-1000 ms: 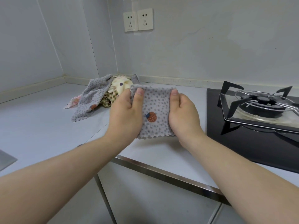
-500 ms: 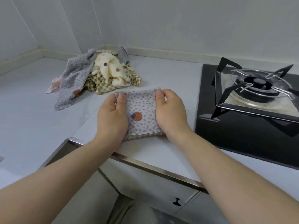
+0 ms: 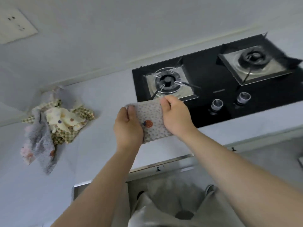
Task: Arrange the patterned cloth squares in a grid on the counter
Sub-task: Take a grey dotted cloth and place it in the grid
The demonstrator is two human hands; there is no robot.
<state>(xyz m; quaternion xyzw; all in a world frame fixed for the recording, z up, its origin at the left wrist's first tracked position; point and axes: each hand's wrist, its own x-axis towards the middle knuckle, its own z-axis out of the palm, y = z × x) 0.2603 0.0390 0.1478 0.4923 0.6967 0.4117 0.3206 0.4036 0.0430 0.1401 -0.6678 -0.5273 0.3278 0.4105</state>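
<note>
A grey dotted cloth square [image 3: 151,118] with a red strawberry print is stretched between both hands just left of the stove. My left hand [image 3: 127,126] grips its left edge with curled fingers. My right hand [image 3: 175,115] pinches its upper right edge. Whether the cloth touches the white counter [image 3: 101,145] I cannot tell. A heap of other patterned cloths [image 3: 54,123], grey dotted, cream and checked, lies crumpled on the counter to the left.
A black two-burner gas stove [image 3: 213,89] with two knobs sits to the right, its left burner just behind the held cloth. The counter's metal front edge [image 3: 164,164] runs below my hands. A wall socket [image 3: 13,25] is at the upper left.
The view has tilted and swung right, showing the whole stove. The cloth has moved closer to the stove, and both hands now curl round its edges instead of lying flat on it.
</note>
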